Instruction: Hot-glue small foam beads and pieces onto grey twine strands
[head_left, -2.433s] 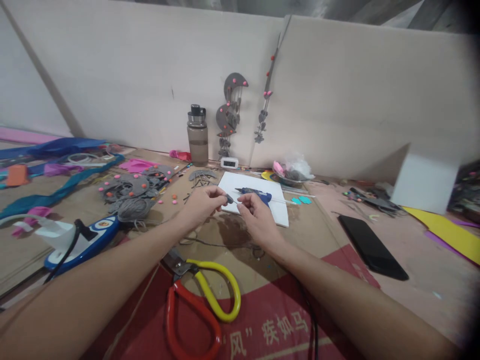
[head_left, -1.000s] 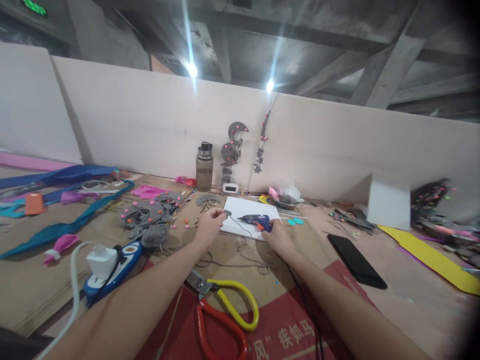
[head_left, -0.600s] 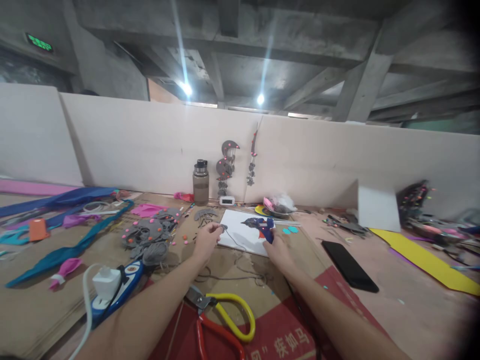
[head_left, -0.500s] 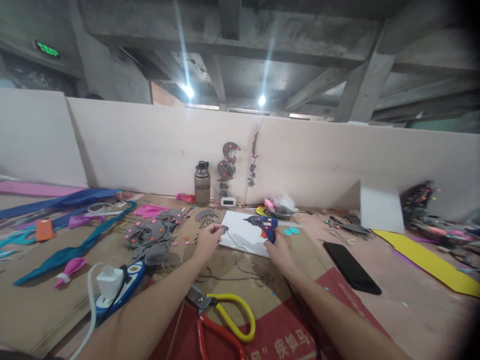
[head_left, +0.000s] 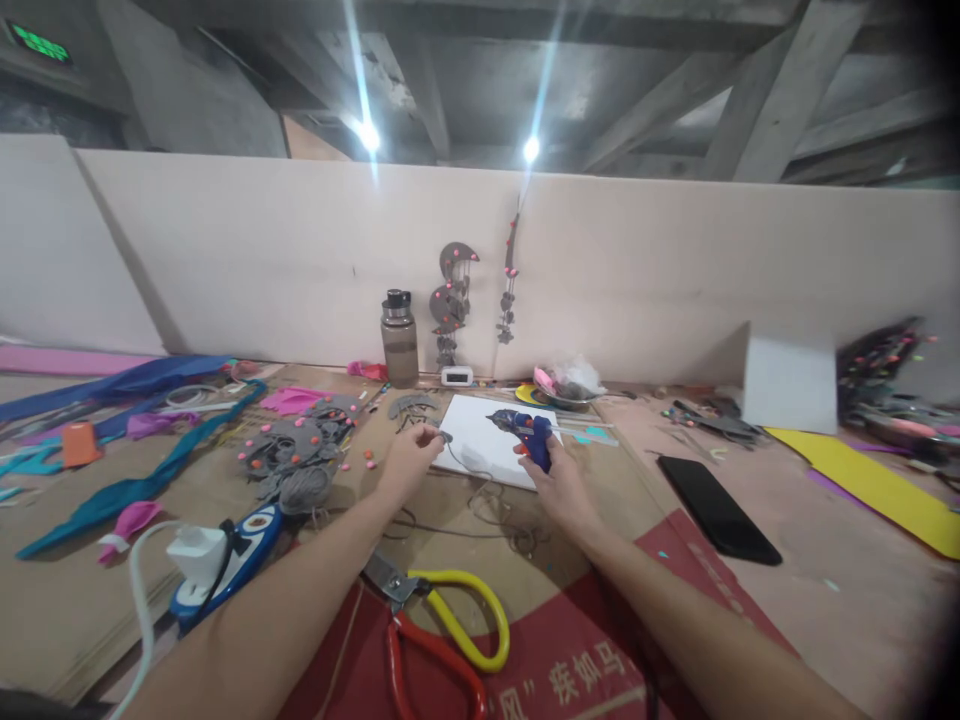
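My right hand (head_left: 562, 485) is wrapped around the handle of a blue hot glue gun (head_left: 534, 438). Its dark nozzle points left above a white board (head_left: 472, 412). At the board's left edge my left hand (head_left: 409, 462) pinches a small grey piece (head_left: 445, 437) between thumb and fingertips; the fingers partly hide it. Grey yarn (head_left: 487, 528) trails from near that hand across the board and lies in loose loops on the cardboard. Closer to me, between my forearms, lie large scissors (head_left: 450, 610) with one yellow and one red handle.
Grey felt pieces with pink and orange dots (head_left: 300, 445) and a grey yarn ball (head_left: 304, 490) lie left, near a power strip (head_left: 247, 560). Behind stand a bottle (head_left: 400, 345) and a small white clock (head_left: 457, 376). A black phone (head_left: 716, 508) lies right.
The view has tilted down and come slightly closer. The glue gun has turned so that its nozzle points a little more upward. My left hand keeps its pinch near the board's edge.
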